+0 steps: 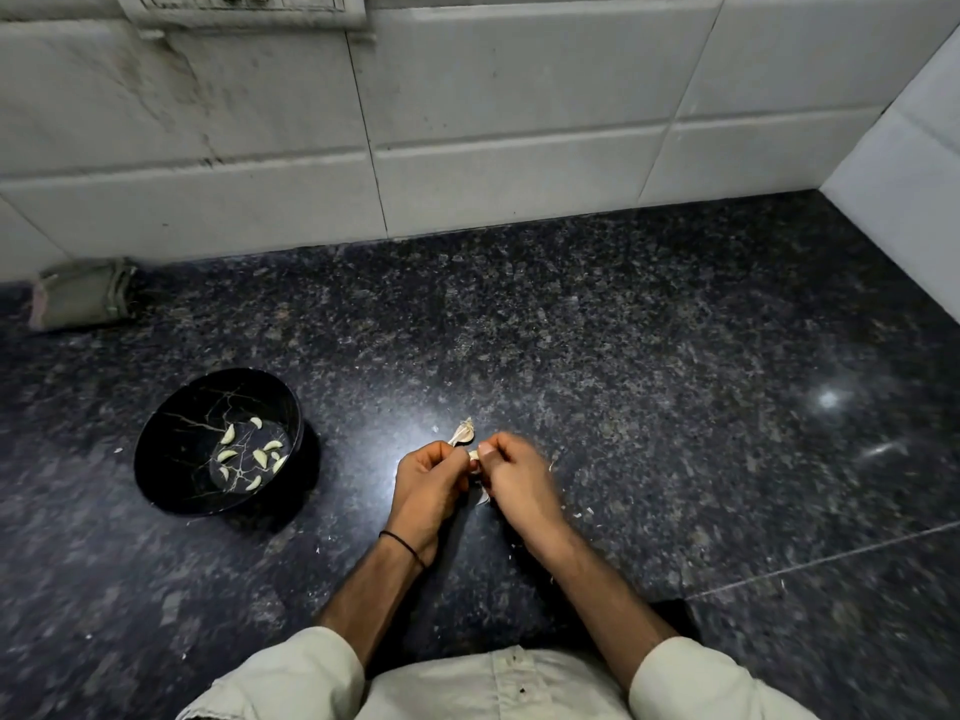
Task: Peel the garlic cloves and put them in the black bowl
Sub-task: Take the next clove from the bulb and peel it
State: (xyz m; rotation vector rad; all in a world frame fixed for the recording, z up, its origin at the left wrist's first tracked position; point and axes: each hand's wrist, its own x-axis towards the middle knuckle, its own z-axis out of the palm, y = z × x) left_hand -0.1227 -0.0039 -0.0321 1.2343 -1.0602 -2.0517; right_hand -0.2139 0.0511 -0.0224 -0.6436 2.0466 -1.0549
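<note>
My left hand [428, 478] and my right hand [517, 478] meet over the dark granite counter [623, 356], both pinching one small pale garlic clove [474, 455] between their fingertips. Just beyond the hands lies the remainder of the garlic bulb [462, 432] with its dry stem. The black bowl [171, 454] stands to the left of my hands and holds several peeled cloves [258, 457]. A bit of papery skin [483, 497] shows under my hands.
A folded greenish cloth [80, 298] lies at the far left against the white tiled wall [467, 122]. Another tiled wall [904, 200] closes the right side. Small flakes of skin are scattered around my hands.
</note>
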